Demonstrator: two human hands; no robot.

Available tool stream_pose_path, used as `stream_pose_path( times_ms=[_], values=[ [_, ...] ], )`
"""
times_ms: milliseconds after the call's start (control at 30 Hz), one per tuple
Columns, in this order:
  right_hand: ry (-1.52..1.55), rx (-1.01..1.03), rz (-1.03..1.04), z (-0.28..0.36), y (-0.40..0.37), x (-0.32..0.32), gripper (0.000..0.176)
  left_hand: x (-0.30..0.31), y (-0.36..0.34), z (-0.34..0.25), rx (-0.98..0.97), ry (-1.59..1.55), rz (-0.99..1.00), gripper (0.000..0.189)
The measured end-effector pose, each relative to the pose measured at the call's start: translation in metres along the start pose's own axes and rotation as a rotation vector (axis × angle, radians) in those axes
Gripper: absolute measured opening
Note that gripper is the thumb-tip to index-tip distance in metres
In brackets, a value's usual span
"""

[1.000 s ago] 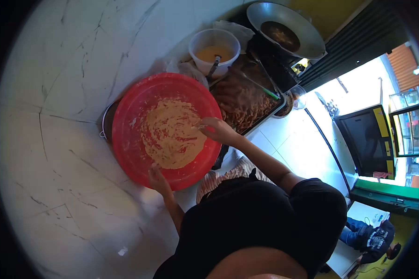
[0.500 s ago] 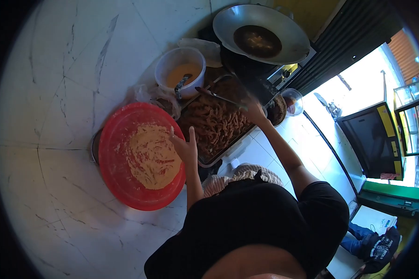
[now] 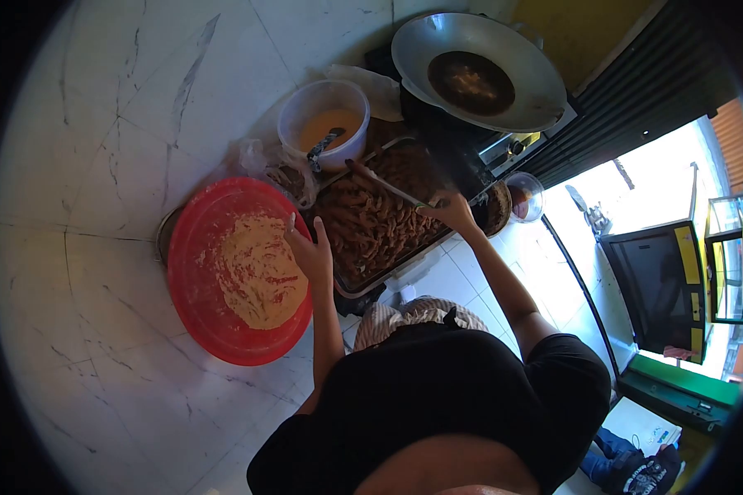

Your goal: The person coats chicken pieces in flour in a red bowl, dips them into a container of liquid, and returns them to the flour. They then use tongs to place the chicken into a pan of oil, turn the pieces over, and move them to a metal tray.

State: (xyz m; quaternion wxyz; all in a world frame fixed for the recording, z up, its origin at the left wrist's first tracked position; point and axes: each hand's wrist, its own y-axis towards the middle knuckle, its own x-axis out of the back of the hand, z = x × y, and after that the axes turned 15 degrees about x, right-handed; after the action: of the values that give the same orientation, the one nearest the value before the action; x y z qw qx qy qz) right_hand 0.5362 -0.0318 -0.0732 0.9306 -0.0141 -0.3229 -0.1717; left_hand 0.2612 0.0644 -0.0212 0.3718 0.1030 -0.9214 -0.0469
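Note:
My left hand point(image 3: 309, 252) has its fingers apart and holds nothing, at the right rim of a red basin point(image 3: 191, 280) with pale flour point(image 3: 260, 272) in it. My right hand point(image 3: 450, 212) grips the end of a pair of metal tongs point(image 3: 396, 191), whose dark tip holds a brown piece above a tray. That tray point(image 3: 388, 282) is full of brown strips point(image 3: 380, 223). Behind it a translucent tub point(image 3: 285, 128) holds an orange-tan liquid, with a floury utensil point(image 3: 326, 144) leaning in it.
A large wok point(image 3: 541, 87) with dark oil sits on a stove point(image 3: 516, 148) at the upper right. Crumpled plastic point(image 3: 264, 165) lies beside the tub. A small clear container point(image 3: 527, 198) stands right of the tray. Another person point(image 3: 636, 470) is at the lower right.
The whole view has shifted slightly, with the wok now further right. My right hand and the tongs still hang over the tray. My left hand remains beside the basin, fingers spread.

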Motion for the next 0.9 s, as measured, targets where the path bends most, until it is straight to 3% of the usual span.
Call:
stream_pose_path(
  times_ms=[167, 233, 367, 500, 567, 700, 767, 900],
  values=[
    [-0.112, -0.012, -0.110, 0.018, 0.003, 0.001, 0.042, 0.007, 0.001, -0.007, 0.045, -0.054, 0.033, 0.052],
    [-0.061, -0.145, -0.124, 0.024, 0.002, 0.013, 0.051, 0.000, -0.001, 0.002, 0.014, -0.059, 0.041, 0.054],
    [-0.119, 0.034, -0.269, 0.029, -0.007, 0.015, 0.060, -0.003, 0.001, 0.007, -0.071, -0.086, -0.054, 0.046],
    [-0.139, 0.075, -0.315, 0.050, -0.028, 0.025, 0.061, 0.000, 0.003, 0.008, -0.089, -0.269, -0.034, 0.042],
    [-0.075, 0.026, -0.303, 0.066, -0.040, 0.032, 0.060, -0.001, 0.002, 0.006, -0.095, -0.324, 0.001, 0.039],
    [0.017, 0.112, -0.401, 0.077, -0.076, 0.036, 0.060, 0.002, -0.001, 0.004, -0.195, -0.307, 0.062, 0.038],
    [0.132, 0.067, -0.426, 0.091, -0.099, 0.048, 0.058, 0.007, -0.004, -0.001, -0.155, -0.304, 0.076, 0.037],
    [0.212, -0.050, -0.401, 0.095, -0.149, 0.075, 0.055, 0.003, -0.013, -0.004, -0.282, -0.289, 0.083, 0.034]
  ],
)
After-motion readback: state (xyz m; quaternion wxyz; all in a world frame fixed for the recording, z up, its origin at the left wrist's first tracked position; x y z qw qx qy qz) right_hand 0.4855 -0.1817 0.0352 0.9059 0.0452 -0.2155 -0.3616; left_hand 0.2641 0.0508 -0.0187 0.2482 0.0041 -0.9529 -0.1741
